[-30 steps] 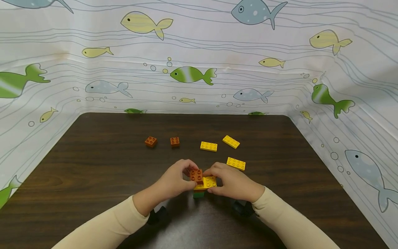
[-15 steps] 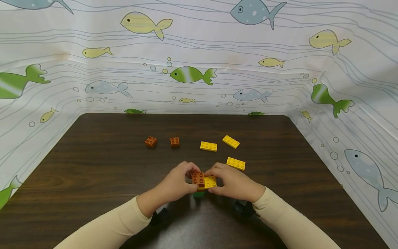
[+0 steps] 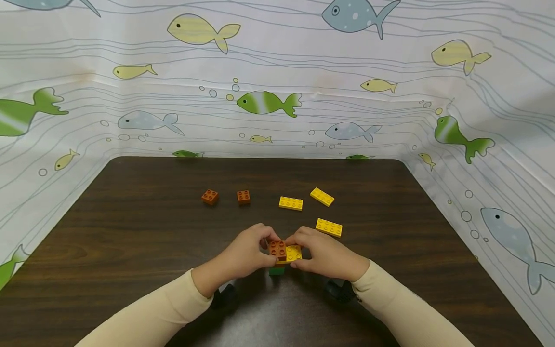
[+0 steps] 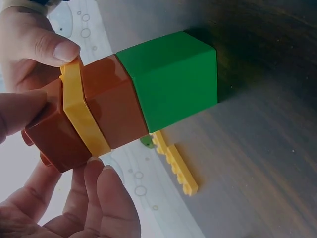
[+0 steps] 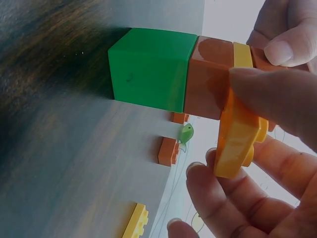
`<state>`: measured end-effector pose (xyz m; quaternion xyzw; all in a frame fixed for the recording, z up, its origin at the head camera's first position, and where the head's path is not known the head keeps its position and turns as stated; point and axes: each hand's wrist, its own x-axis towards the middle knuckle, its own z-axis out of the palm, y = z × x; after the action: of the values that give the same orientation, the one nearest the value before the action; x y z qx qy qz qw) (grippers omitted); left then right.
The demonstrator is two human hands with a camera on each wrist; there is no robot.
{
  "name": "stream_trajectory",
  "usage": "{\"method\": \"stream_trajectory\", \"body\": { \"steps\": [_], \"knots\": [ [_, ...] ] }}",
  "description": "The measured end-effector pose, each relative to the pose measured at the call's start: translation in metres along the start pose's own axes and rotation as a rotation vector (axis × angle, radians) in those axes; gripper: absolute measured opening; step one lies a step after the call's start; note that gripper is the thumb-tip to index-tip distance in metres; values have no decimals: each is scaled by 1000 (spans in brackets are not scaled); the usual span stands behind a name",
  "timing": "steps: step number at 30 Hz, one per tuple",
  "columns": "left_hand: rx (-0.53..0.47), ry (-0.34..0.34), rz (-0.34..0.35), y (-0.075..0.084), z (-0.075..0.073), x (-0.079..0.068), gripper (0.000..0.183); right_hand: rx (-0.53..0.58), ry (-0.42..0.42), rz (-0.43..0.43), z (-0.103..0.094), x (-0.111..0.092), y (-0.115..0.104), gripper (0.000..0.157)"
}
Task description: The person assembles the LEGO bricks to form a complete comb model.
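A small tower of toy building bricks stands between both hands. Its base is a tall green block [image 4: 176, 79], with a brown brick [image 4: 116, 101] on it. Across that lies a flat yellow brick [image 3: 294, 253], which juts out to the right. On the yellow brick's left half sits a second brown brick [image 3: 277, 249], studs up. My left hand [image 3: 249, 250] pinches this upper brown brick between thumb and fingers. From the other side my right hand [image 3: 331, 255] grips the yellow brick's jutting end, thumb on the near edge and fingertips at the far edge.
Beyond the hands, on the dark wooden table [image 3: 130, 250], lie two loose brown bricks [image 3: 210, 197] and three flat yellow bricks [image 3: 291, 203]; the nearest yellow brick [image 3: 329, 227] is just behind the right hand. A fish-print sheet [image 3: 269, 62] rises around the table's edges.
The left hand has shifted the upper brown brick slightly right and toward me; it now sits squarer on the yellow brick. The right hand has kept its hold in place.
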<state>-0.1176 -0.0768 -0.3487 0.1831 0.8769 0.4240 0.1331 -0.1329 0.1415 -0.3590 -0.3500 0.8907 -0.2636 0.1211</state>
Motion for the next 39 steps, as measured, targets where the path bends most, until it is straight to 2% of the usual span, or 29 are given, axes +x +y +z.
{"method": "stream_trajectory", "body": {
  "steps": [7,14,20,29,39],
  "knots": [
    [-6,-12,4,2,-1,0,24,6,16,-7,1,0,0,41],
    [-54,-13,23,-6,1,0,27,57,75,-43,5,0,-4,38],
    [-139,-5,-9,-11,3,1,30,133,92,-25,7,2,-3,35],
    [-363,14,-78,-18,6,-2,35,231,82,-8,9,3,-1,32],
    [-419,27,-92,-24,8,-4,37,230,82,-28,8,3,2,30]
  ]
}}
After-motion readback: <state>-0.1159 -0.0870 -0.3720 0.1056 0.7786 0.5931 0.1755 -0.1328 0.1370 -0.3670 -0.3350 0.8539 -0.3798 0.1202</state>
